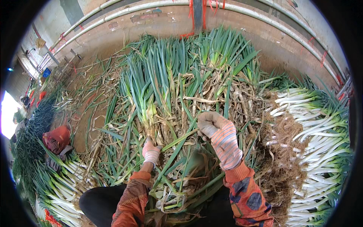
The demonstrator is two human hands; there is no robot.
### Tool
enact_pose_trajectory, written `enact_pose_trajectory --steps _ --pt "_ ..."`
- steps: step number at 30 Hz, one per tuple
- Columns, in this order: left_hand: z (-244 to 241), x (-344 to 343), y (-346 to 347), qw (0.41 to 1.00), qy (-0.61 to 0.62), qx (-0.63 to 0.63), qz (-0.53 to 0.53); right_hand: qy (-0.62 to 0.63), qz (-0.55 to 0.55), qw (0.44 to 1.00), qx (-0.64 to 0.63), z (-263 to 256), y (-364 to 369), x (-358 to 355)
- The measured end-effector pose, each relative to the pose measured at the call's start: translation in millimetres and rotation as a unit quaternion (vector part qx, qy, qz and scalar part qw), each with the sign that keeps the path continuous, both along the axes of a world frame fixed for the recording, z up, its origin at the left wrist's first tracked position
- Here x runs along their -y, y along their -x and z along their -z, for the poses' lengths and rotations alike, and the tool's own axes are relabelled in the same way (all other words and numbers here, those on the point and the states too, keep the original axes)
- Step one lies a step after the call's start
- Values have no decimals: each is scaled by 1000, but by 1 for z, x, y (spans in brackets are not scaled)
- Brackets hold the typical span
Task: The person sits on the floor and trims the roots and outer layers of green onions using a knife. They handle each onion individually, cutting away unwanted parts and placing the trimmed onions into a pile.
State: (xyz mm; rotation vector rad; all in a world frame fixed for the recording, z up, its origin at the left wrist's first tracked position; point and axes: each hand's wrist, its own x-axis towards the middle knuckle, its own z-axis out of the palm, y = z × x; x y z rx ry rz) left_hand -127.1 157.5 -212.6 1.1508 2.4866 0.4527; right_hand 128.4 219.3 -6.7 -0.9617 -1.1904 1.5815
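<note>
My left hand, in a striped knit glove, grips the root end of an untrimmed green onion with a yellowing lower leaf. That plant stands among upright green onions with dry, brown outer leaves. My right hand, gloved alike with dirty fingertips, is raised to the right with its fingers curled together. A long yellow-green leaf runs from beside my left hand to those fingers, which appear to pinch its end. Stripped leaves lie heaped below my hands, over and between my legs.
Cleaned green onions with white stems and matted roots are piled at right. More white-stemmed ones lie at lower left, near a person in a red head covering. Behind the upright plants runs a wall with pipes.
</note>
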Motion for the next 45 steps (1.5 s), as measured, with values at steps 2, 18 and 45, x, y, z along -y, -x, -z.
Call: enact_pose_trajectory --steps 2,18,45 --pt "1 -8 0 999 44 1 15 17 -6 999 27 -3 0 -1" --pt "-177 104 -66 669 -290 685 -10 1 -60 989 136 -4 18 11" --pt "-186 162 -170 750 -219 620 66 37 95 984 -146 5 0 -23"
